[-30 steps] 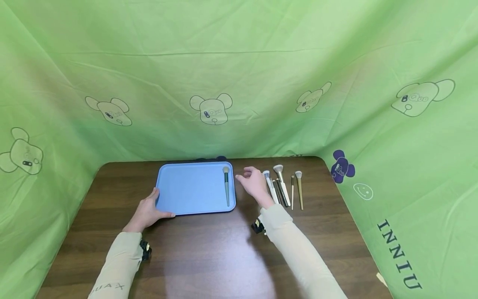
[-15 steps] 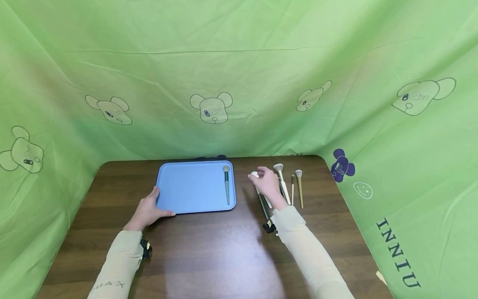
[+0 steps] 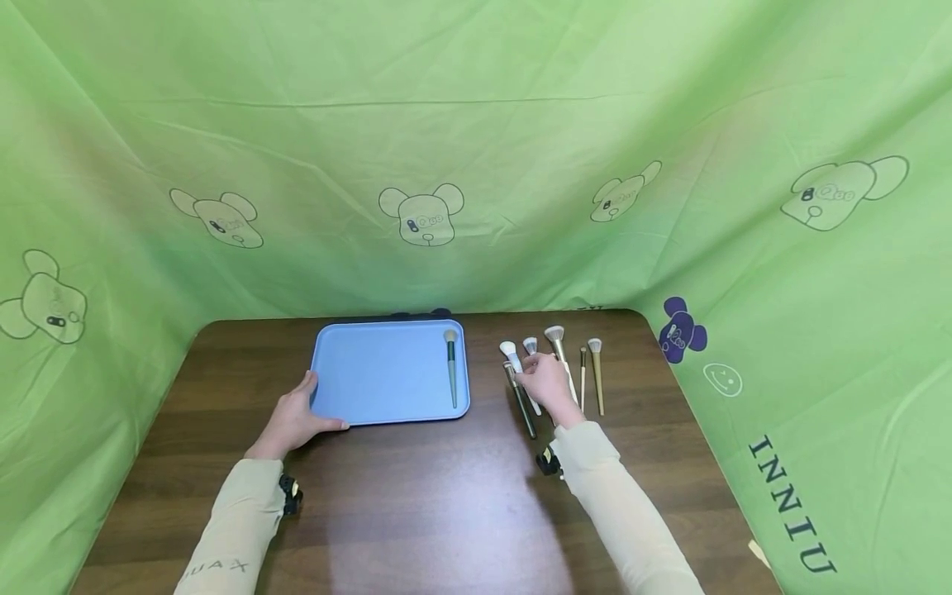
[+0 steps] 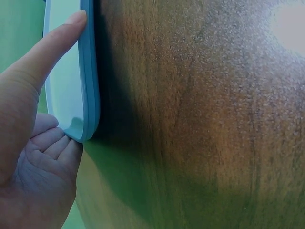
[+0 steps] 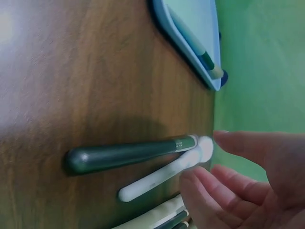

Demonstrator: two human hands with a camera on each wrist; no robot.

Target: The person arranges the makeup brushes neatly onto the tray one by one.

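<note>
My left hand (image 3: 293, 420) holds the near left corner of a blue tray (image 3: 387, 372), thumb along the front rim and fingers against the left side. On the tray's right end lies a green makeup brush (image 3: 451, 372). My right hand (image 3: 546, 380) hovers over the loose brushes, its thumb and fingers spread apart. Nearest its fingertips is a white-handled makeup brush (image 5: 157, 179) with a white head. Close beside that lies a dark green makeup brush (image 5: 124, 153). Another white-handled brush (image 3: 530, 344) is partly hidden under the right hand.
Right of the hand lie a wide-headed makeup brush (image 3: 554, 334), a thin brush (image 3: 583, 384) and a tan-handled brush (image 3: 597, 376). All rest on a brown wooden table (image 3: 416, 504). A green printed cloth (image 3: 476, 149) hangs around the back and sides.
My right hand went from beside the tray to the brushes, then slightly right. A white-headed brush and the dark green brush now lie left of the group. The left hand has stayed put.
</note>
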